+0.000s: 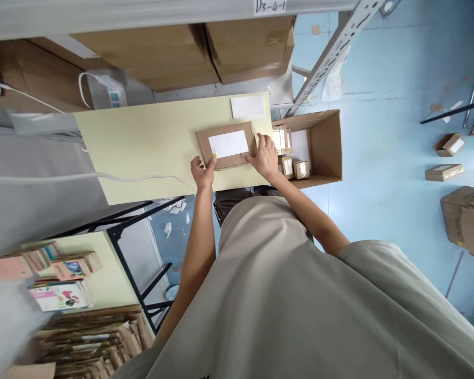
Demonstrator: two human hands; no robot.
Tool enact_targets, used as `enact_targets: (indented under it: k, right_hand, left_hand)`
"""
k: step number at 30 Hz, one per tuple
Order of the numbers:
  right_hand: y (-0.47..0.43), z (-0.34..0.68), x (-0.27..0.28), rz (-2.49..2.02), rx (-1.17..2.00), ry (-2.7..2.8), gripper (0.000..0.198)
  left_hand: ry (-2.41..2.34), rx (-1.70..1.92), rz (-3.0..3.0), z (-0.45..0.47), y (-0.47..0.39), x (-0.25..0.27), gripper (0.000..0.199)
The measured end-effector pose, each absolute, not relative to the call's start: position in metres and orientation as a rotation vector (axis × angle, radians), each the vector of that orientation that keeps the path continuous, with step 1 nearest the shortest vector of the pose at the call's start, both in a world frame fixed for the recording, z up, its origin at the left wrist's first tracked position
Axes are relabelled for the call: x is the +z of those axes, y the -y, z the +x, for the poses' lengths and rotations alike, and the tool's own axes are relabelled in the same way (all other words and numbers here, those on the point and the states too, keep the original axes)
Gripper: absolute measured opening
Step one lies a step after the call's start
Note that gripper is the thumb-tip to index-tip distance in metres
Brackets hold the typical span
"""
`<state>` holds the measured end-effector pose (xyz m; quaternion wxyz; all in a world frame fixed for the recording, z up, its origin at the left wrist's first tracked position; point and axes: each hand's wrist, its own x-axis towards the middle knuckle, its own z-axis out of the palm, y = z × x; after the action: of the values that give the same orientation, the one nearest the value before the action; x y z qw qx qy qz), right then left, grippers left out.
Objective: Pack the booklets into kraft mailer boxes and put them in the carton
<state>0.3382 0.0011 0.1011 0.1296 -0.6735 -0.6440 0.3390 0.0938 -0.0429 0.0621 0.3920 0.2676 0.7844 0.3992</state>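
A flat cardboard box (229,162) with a blank-looking white label (228,143) lies on the pale yellow tabletop (142,142). My left hand (203,172) is at its near left corner, thumb on the box and fingers curled beside the edge. A tiny yellow spot shows at that thumb's tip; what it is I cannot tell. My right hand (265,157) grips the right end, its thumb over the top and its fingers bent along the side. Behind the box lies a white sheet (248,106), touched by neither hand.
An open carton (326,147) holding several small boxes stands against the table's right end. Large cartons (150,58) fill the shelf behind. A white cable (142,179) crosses the table's left part. Books (63,295) and stacked flat cardboard (90,337) are at lower left.
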Motion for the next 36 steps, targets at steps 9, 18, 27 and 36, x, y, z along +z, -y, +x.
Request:
enact_targets:
  k: [9,18,27,36]
  right_hand:
    - [0.066,0.421,0.059,-1.708,1.345,1.082,0.083]
    - [0.117,0.549,0.074,-1.839,1.006,0.405,0.066]
    - [0.109,0.573,0.076,-1.709,1.146,0.055,0.039]
    - [0.078,0.515,0.099,-1.689,1.487,0.245,0.034]
  left_hand:
    - [-1.810,0.968,0.690,0.157,0.079,0.098,0.056]
    - [-1.147,0.663,1.424,0.317,-0.004,0.122,0.072]
    - [-1.166,0.835,1.145,0.370,-0.044,0.153,0.027]
    - [-1.246,0.874,0.788,0.289,0.013,0.198,0.050]
